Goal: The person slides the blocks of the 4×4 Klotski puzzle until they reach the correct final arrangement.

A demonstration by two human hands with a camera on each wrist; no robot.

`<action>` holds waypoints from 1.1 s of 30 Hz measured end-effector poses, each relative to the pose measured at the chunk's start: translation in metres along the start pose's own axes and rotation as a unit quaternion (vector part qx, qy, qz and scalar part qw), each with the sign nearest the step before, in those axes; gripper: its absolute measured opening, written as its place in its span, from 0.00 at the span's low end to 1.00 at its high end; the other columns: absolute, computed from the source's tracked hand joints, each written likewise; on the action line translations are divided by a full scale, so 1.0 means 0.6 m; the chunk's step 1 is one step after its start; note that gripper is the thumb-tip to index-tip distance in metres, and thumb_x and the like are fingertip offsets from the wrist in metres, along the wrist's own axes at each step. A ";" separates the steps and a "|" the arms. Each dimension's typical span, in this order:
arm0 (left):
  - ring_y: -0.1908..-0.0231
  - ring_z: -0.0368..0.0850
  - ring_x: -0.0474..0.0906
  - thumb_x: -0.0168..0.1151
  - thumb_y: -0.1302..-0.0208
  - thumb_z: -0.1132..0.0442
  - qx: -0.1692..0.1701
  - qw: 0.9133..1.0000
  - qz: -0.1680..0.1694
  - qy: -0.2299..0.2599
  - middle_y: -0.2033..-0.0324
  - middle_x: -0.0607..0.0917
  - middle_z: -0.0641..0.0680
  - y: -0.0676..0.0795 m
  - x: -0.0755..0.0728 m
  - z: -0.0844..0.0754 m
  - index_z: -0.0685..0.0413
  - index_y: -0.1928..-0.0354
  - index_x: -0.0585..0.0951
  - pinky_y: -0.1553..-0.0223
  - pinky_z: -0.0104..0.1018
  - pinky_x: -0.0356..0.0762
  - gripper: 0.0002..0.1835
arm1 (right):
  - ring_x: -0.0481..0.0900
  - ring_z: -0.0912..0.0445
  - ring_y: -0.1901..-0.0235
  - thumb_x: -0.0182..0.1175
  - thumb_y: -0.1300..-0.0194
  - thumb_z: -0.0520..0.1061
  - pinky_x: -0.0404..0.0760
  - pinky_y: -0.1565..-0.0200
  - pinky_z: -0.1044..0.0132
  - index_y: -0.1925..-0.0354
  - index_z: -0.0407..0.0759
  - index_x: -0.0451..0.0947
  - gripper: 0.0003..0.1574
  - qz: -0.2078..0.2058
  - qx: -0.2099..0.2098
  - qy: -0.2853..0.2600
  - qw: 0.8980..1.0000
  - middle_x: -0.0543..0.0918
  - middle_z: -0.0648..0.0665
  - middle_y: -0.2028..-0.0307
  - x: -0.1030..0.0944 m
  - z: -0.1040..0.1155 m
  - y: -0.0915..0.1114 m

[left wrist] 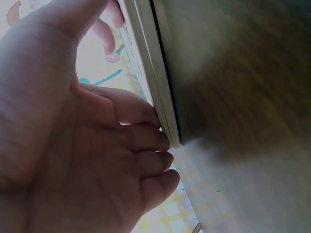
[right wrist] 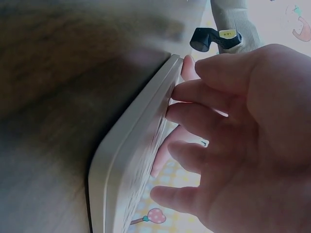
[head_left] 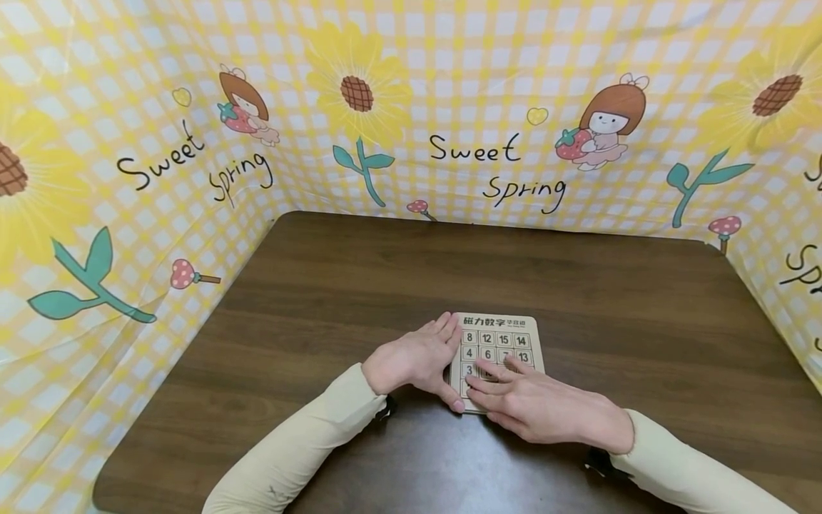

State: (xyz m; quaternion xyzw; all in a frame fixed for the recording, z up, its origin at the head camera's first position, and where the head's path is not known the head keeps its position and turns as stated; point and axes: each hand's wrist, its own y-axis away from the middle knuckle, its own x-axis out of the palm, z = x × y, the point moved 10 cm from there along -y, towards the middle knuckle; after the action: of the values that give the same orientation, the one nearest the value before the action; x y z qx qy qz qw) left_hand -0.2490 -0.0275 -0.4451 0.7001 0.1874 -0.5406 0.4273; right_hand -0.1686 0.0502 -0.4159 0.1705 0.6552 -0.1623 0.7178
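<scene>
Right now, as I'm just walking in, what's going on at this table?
A person is handling a numbered puzzle board that lies flat on the wooden table. The left hand is spread along its left edge. The right hand reaches over the lower numbered tiles, some fingers seeming to touch them. The top row reads 8, 12, 15, 14, so the numbers aren't in counting order.

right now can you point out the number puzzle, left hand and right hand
Number puzzle (head_left: 488, 354), head view: numbered face, at the 6.
Left hand (head_left: 414, 360), head view: back of the hand.
Right hand (head_left: 539, 405), head view: back of the hand.
</scene>
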 end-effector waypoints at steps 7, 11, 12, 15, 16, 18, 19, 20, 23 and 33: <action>0.22 0.52 0.36 0.64 0.57 0.22 0.006 1.000 -0.003 -0.004 0.22 0.42 0.61 -0.002 -0.002 -0.003 0.61 0.23 0.48 0.22 0.41 0.42 0.70 | 0.62 0.44 0.27 0.52 0.26 0.52 0.67 0.35 0.36 0.33 0.49 0.71 0.27 -0.003 -0.001 0.011 1.000 0.71 0.47 0.31 -0.005 -0.001 0.009; 0.22 0.52 0.36 0.64 0.57 0.22 0.008 1.000 -0.006 -0.012 0.22 0.42 0.61 -0.003 -0.003 -0.004 0.61 0.23 0.48 0.22 0.41 0.42 0.70 | 0.65 0.43 0.29 0.55 0.28 0.51 0.70 0.37 0.35 0.34 0.49 0.73 0.27 -0.010 0.004 0.021 1.000 0.73 0.47 0.32 -0.014 -0.004 0.027; 0.22 0.52 0.36 0.64 0.57 0.21 0.008 1.000 -0.006 -0.014 0.22 0.42 0.61 -0.003 -0.003 -0.005 0.61 0.23 0.49 0.22 0.41 0.42 0.70 | 0.66 0.43 0.29 0.56 0.29 0.51 0.69 0.37 0.35 0.34 0.49 0.74 0.26 -0.009 0.011 0.017 1.000 0.73 0.47 0.32 -0.016 -0.007 0.033; 0.22 0.52 0.36 0.64 0.58 0.21 0.007 1.000 -0.007 -0.017 0.22 0.42 0.61 -0.004 -0.004 -0.004 0.61 0.23 0.49 0.22 0.40 0.43 0.70 | 0.65 0.42 0.29 0.56 0.29 0.51 0.68 0.37 0.34 0.35 0.49 0.74 0.27 -0.003 0.030 0.001 1.000 0.74 0.46 0.33 -0.019 -0.017 0.049; 0.22 0.52 0.36 0.64 0.58 0.21 0.006 1.000 -0.007 -0.017 0.22 0.42 0.61 -0.003 -0.004 -0.004 0.61 0.23 0.49 0.22 0.40 0.43 0.70 | 0.64 0.42 0.29 0.56 0.29 0.51 0.68 0.37 0.34 0.35 0.48 0.74 0.27 0.000 0.037 -0.005 0.999 0.74 0.45 0.33 -0.018 -0.020 0.054; 0.22 0.52 0.36 0.64 0.58 0.21 0.007 1.000 -0.009 -0.018 0.22 0.43 0.61 -0.003 -0.005 -0.003 0.61 0.23 0.49 0.22 0.41 0.43 0.71 | 0.63 0.41 0.29 0.56 0.29 0.52 0.68 0.37 0.34 0.34 0.47 0.73 0.28 0.005 0.043 -0.012 0.999 0.74 0.44 0.33 -0.016 -0.024 0.060; 0.22 0.52 0.37 0.64 0.58 0.21 0.007 1.000 -0.010 -0.019 0.22 0.43 0.61 -0.003 -0.006 -0.003 0.61 0.23 0.49 0.22 0.41 0.43 0.71 | 0.64 0.40 0.29 0.56 0.29 0.52 0.68 0.38 0.34 0.34 0.46 0.72 0.29 0.004 0.041 -0.011 0.999 0.74 0.44 0.33 -0.016 -0.024 0.062; 0.22 0.52 0.37 0.64 0.58 0.21 0.008 1.000 -0.011 -0.019 0.22 0.43 0.61 -0.003 -0.006 -0.002 0.61 0.23 0.49 0.22 0.41 0.43 0.71 | 0.64 0.40 0.29 0.57 0.29 0.52 0.69 0.38 0.35 0.33 0.45 0.72 0.29 0.002 0.039 -0.010 0.999 0.74 0.43 0.33 -0.016 -0.024 0.064; 0.22 0.52 0.37 0.64 0.58 0.21 0.010 1.000 -0.013 -0.017 0.22 0.43 0.62 -0.003 -0.006 -0.002 0.62 0.23 0.49 0.22 0.41 0.43 0.71 | 0.65 0.40 0.30 0.57 0.30 0.52 0.71 0.40 0.36 0.33 0.45 0.72 0.30 -0.007 0.031 0.002 0.999 0.74 0.43 0.33 -0.015 -0.022 0.064; 0.22 0.53 0.37 0.64 0.57 0.22 0.012 1.000 -0.010 -0.007 0.22 0.42 0.62 -0.003 -0.003 -0.002 0.63 0.23 0.47 0.22 0.41 0.43 0.71 | 0.66 0.44 0.30 0.58 0.30 0.50 0.71 0.39 0.38 0.31 0.46 0.70 0.31 -0.017 0.023 0.029 0.999 0.73 0.45 0.32 -0.008 -0.008 0.049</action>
State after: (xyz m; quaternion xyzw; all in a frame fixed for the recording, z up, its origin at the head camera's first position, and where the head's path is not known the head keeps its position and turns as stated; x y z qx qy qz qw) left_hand -0.2500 -0.0252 -0.4440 0.6995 0.1846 -0.5517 0.4150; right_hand -0.1601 0.0785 -0.4106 0.1807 0.6744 -0.1844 0.6918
